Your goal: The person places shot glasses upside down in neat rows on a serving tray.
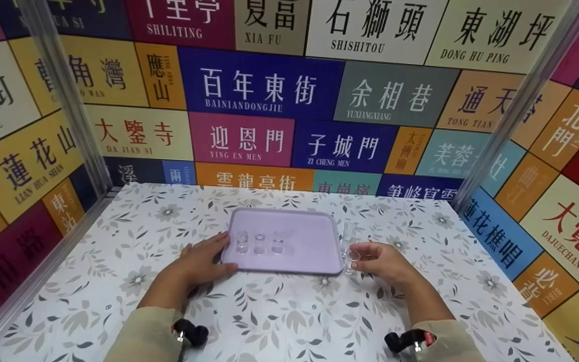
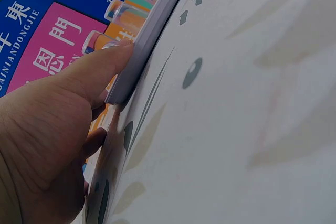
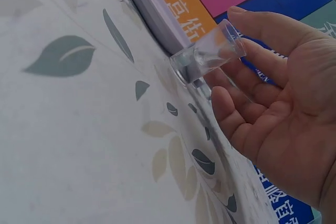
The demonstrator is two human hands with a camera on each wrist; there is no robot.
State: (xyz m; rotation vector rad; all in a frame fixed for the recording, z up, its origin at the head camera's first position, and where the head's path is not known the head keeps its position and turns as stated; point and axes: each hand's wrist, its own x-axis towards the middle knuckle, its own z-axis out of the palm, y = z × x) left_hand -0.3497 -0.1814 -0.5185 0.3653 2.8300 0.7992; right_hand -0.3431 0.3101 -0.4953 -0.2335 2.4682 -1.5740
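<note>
A light purple tray [image 1: 314,246] lies on the table, with three small clear glasses in a row on its left half: a left one [image 1: 242,243], a middle one [image 1: 259,245] and a right one [image 1: 278,246]. My left hand [image 1: 201,261] holds the tray's near left corner, the thumb [image 2: 102,64] along its rim and the other fingers at its side, partly hidden. Beside the tray's right edge, my right hand [image 1: 385,261] grips another small clear glass [image 3: 207,53] between thumb and forefinger. That glass stands upright on the table or just over it; I cannot tell which.
Just behind the gripped glass, more clear glassware [image 1: 348,232] stands by the tray's right edge. A floral cloth [image 1: 289,311] covers the table. Sign-printed panels [image 1: 264,85] rise behind and at both sides, with metal posts at the back corners.
</note>
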